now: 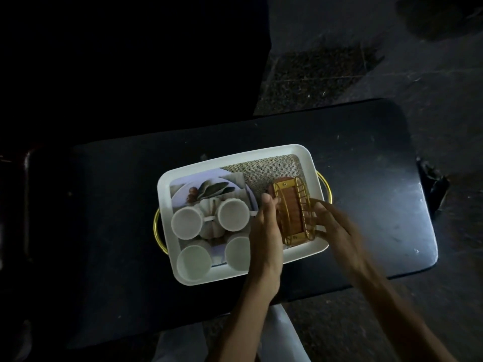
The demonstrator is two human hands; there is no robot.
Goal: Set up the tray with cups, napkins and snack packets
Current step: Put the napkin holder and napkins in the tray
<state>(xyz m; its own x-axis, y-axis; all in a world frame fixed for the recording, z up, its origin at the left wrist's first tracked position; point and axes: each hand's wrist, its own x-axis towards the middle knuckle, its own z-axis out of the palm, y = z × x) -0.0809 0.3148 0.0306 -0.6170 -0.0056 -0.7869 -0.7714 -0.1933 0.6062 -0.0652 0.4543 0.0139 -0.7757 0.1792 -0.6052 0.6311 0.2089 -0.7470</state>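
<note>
Napkin holder (291, 212): where is it, and how would it handle?
— It's in the right half of the white tray (235, 159), on the burlap liner (264, 168), beside the four cups (186, 222) grouped at the left. It has a wooden base with a thin gold wire frame up each long side. I'd judge it light and stiff. The wood should be sturdy, but the wire could bend if squeezed hard. It has no napkins in it.

Where should it be held?
— Low on both long sides, near the base, so the wood takes the load and not the wire.

What about the grip now?
— The left hand (265, 231) lies along the holder's left side with its fingers straight, pressing against it and not curled round. The right hand (333, 223) reaches to the right-hand wire frame with its fingers spread. It's blurred, so I can't tell whether it pinches the wire or only touches it.

Which way does it point?
— It stands upright, with the open top facing up. Its long axis runs away from the person, with the far end leaning slightly left, so it lies across the tray's short width. The tray's own long axis runs left to right on the dark bench (366, 152).

Is there any risk?
— The left wrist passes close to the nearest cup, and I'd expect a nudge could knock it.
</note>
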